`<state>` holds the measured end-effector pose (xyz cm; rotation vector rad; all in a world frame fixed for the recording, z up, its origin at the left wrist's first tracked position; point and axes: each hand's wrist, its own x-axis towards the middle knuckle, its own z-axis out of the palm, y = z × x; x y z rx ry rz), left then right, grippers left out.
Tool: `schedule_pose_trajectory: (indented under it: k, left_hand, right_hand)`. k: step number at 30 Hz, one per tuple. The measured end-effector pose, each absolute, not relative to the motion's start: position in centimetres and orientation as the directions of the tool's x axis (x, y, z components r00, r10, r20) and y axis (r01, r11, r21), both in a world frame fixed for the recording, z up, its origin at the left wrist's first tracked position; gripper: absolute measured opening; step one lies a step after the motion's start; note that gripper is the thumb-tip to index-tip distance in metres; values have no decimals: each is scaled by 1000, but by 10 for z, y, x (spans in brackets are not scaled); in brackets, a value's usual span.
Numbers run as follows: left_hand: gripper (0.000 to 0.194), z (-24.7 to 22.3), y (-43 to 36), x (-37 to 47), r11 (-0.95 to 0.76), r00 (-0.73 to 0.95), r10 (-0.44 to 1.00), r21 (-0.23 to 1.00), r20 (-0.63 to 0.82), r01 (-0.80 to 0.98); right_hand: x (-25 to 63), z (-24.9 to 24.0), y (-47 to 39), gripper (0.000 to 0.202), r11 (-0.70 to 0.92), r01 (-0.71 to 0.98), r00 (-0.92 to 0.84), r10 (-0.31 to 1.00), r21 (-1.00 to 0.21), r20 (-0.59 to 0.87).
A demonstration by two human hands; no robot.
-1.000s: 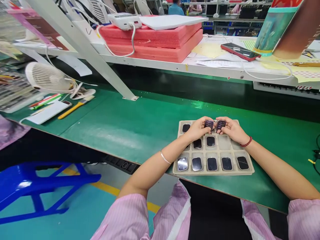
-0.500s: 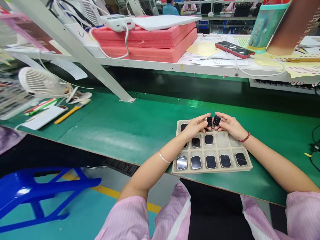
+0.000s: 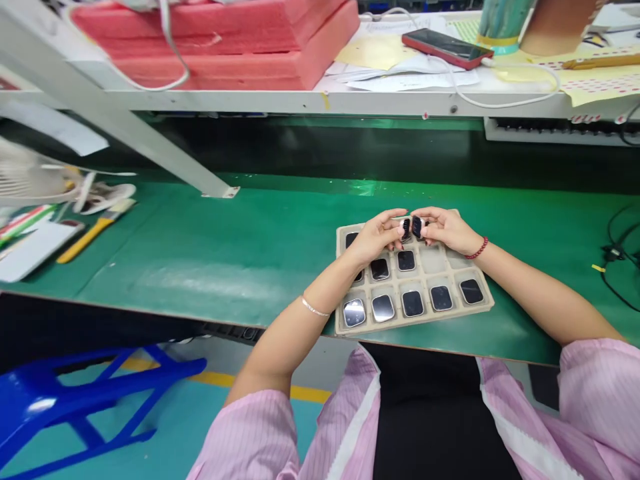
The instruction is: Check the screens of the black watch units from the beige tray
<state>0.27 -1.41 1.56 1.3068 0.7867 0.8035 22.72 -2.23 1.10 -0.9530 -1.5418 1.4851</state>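
Observation:
Above the far side of a beige compartment tray (image 3: 435,259), my left hand (image 3: 376,235) pinches a small dark smartwatch body (image 3: 405,229). Close beside it, my right hand (image 3: 449,231) grips a second smartwatch body (image 3: 417,227) between thumb and fingers. Both pieces are turned nearly edge-on, almost touching. Several square watch bodies with dark glass and silver rims, such as one at the front (image 3: 413,303), lie in the tray's compartments. The front row is filled; in the middle row two compartments at the right are bare. My hands hide part of the back row.
The tray rests on a green worktop (image 3: 270,240). At the left lie a yellow-handled brush (image 3: 95,230) and a white fan (image 3: 30,173). A slanted metal post (image 3: 165,143) supports a shelf with red foam blocks (image 3: 225,67) and a phone (image 3: 447,48). Black cables (image 3: 617,253) lie right; a blue stool (image 3: 45,393) stands below.
The view has tilted down and shifted, so the tray sits slightly higher and further left. Both watch bodies have been turned from facing me to nearly edge-on; each hand keeps its own.

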Motion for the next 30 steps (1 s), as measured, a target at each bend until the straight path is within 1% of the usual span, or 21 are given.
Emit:
schedule_pose_trajectory:
  k: [4, 10, 14, 20, 25, 30]
  left_hand:
    - [71, 16, -13, 2, 88, 493, 868, 995, -58, -39]
    - [68, 19, -13, 2, 109, 488, 868, 994, -88, -15]
    - [65, 21, -14, 2, 118, 487, 868, 993, -97, -12]
    - [68, 17, -13, 3, 119, 504, 860, 992, -78, -50]
    - [63, 15, -13, 2, 128, 511, 856, 990, -78, -64]
    - [55, 16, -15, 3, 135, 509, 858, 987, -71, -90]
  right_hand:
    - [226, 10, -21, 52, 24, -16, -440, 897, -1000, 29]
    - [225, 6, -19, 52, 53, -27, -459, 887, -998, 60]
    - [225, 8, -20, 50, 45, -15, -468, 882, -999, 47]
    - [226, 14, -25, 46, 61, 27, -454, 890, -998, 42]
    - [226, 14, -26, 44, 77, 59, -442, 896, -995, 43]
    - [225, 10, -25, 47, 25, 16, -396, 918, -1000, 16]
